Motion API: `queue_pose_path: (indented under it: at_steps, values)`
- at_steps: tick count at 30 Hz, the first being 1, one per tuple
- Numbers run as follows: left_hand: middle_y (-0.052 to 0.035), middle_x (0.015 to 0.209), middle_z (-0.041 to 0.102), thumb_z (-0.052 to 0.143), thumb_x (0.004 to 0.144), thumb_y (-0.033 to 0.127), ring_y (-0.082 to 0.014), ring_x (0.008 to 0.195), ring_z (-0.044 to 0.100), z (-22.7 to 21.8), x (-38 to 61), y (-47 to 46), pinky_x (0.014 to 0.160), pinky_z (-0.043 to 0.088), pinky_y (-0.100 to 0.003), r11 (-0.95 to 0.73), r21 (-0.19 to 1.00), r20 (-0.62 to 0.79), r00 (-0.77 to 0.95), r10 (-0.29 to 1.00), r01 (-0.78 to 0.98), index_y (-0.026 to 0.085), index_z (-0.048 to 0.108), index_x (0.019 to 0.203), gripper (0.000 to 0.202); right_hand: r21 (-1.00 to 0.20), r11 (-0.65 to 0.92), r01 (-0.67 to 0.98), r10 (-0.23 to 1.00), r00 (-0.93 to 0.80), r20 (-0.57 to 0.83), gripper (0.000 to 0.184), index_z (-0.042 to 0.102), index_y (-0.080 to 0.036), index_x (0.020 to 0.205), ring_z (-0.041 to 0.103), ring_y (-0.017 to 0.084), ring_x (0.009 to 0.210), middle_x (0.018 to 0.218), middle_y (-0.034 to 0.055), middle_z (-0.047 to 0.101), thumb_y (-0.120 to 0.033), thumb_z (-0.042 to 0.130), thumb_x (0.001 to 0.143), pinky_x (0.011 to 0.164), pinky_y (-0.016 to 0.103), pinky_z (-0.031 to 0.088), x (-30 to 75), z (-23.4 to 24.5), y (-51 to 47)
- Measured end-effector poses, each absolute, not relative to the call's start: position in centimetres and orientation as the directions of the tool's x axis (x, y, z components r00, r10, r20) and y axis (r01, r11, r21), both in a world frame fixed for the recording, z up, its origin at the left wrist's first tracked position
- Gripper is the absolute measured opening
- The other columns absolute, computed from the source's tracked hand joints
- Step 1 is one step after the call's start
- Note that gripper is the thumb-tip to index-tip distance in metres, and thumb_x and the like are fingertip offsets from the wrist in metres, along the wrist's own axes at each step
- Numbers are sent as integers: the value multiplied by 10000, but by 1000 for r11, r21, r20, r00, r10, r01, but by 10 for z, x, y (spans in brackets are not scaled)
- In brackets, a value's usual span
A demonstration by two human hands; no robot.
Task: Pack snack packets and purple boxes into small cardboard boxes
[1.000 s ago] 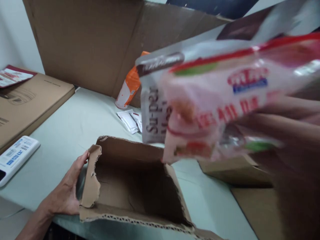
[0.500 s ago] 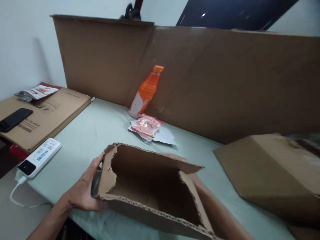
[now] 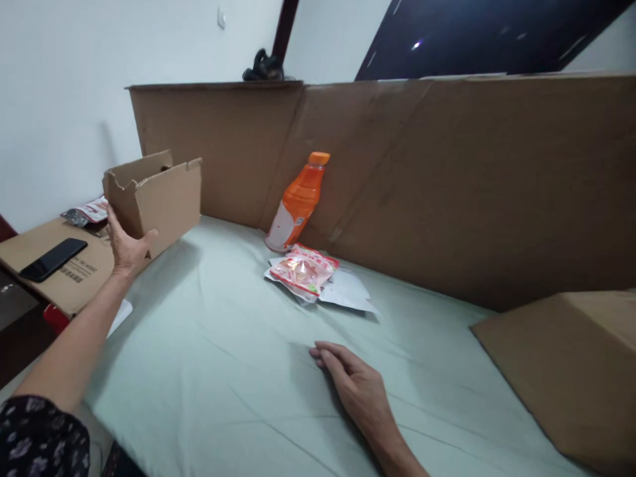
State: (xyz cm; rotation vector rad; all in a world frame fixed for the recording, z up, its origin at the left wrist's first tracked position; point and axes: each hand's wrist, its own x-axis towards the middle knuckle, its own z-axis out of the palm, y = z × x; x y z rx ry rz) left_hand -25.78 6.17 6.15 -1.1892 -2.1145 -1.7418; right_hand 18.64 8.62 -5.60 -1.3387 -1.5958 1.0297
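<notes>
At the left, my left hand [image 3: 126, 245] grips the near end of an open-topped cardboard box [image 3: 169, 205] with a torn rim. My thumb lies along its side, and the box is at the edge of the green cloth, over a flat carton. My right hand [image 3: 352, 377] is over the cloth near the middle, its fingers loosely curled together with nothing visible in them. Beyond it lie a pink-and-clear snack packet [image 3: 305, 270] and a white packet [image 3: 348, 291]. An orange drink bottle [image 3: 298, 202] leans against the cardboard panel behind them.
A tall cardboard panel [image 3: 447, 192] runs along the back of the green cloth [image 3: 238, 371]. Another cardboard box [image 3: 561, 371] stands at the right. On the flat carton [image 3: 94, 281] at the left lie a black phone [image 3: 53, 260] and a red-and-white packet [image 3: 89, 211].
The cardboard box has moved from the front middle to the far left in my left hand. My right hand has let go of it and is over the cloth. The camera view has shifted slightly.
</notes>
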Motion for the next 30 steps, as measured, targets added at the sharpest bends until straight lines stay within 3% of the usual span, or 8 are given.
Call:
queue_pose_path:
  at_steps: [5, 8, 10, 16, 18, 20, 25, 30]
  values:
    - [-261, 1682, 140, 788, 801, 286, -449, 1551, 113, 43, -310, 109, 1234, 107, -610, 111, 709, 585, -668, 459, 696, 23, 186, 1584, 1022, -930, 100, 353, 989, -133, 56, 342, 771, -203, 891, 768, 275, 712, 834, 112, 810, -508, 692, 760, 721, 384, 645, 189, -58, 87]
    - [-191, 1663, 218, 465, 1068, 255, -429, 1526, 205, 41, -326, 130, 1160, 171, -667, 138, 663, 596, -631, 496, 736, 36, 275, 1558, 569, -933, 89, 350, 991, -127, 47, 344, 780, -199, 908, 769, 265, 714, 840, 115, 810, -506, 704, 773, 727, 367, 648, 192, -63, 90]
    - [-143, 1635, 317, 498, 1070, 303, -396, 1487, 326, 45, -330, 140, 1168, 260, -664, 170, 642, 593, -625, 508, 747, 128, 410, 1519, 490, -934, 90, 346, 992, -111, 54, 361, 779, -198, 895, 764, 258, 689, 824, 117, 807, -528, 705, 768, 704, 360, 648, 192, -65, 92]
    - [-143, 1675, 239, 642, 980, 453, -439, 1516, 244, 52, -290, 131, 1186, 228, -699, 223, 602, 556, -603, 572, 766, 210, 337, 1570, 707, -922, 209, 326, 974, -149, 168, 346, 746, -184, 870, 755, 230, 657, 793, 121, 800, -486, 579, 851, 646, 341, 634, 180, -56, 91]
    - [-217, 1696, 97, 610, 958, 553, -493, 1534, 103, 42, -258, 123, 1202, 126, -686, 171, 568, 566, -533, 629, 805, 71, 92, 1615, 965, -911, 232, 343, 971, -143, 193, 326, 745, -181, 875, 753, 217, 671, 795, 108, 800, -431, 537, 857, 662, 332, 628, 174, -53, 92]
    - [-203, 1701, 100, 574, 901, 651, -462, 1552, 104, 23, -219, 117, 1263, 130, -606, 75, 514, 559, -400, 726, 855, 77, 159, 1606, 999, -893, 251, 373, 967, -131, 217, 295, 747, -184, 872, 741, 196, 651, 778, 82, 797, -364, 515, 847, 659, 313, 617, 172, -50, 97]
    - [-212, 1459, 572, 508, 897, 559, -436, 1361, 523, -37, -119, 82, 1120, 409, -631, -249, 328, 340, 132, 931, 911, 157, 610, 1345, 610, -800, 340, 494, 930, -49, 365, 276, 754, -224, 986, 736, 239, 1010, 1090, 86, 793, -302, 565, 801, 853, 375, 590, 216, -13, 106]
    - [-162, 1572, 492, 540, 930, 559, -402, 1455, 437, -60, -73, 28, 1191, 310, -626, -446, 198, 217, 405, 888, 873, 243, 606, 1423, 589, -679, 277, 680, 818, 204, 538, 528, 608, -136, 1289, 353, 378, 1486, 1537, 239, 483, -302, 601, 788, 1201, 604, 246, 341, 49, 123]
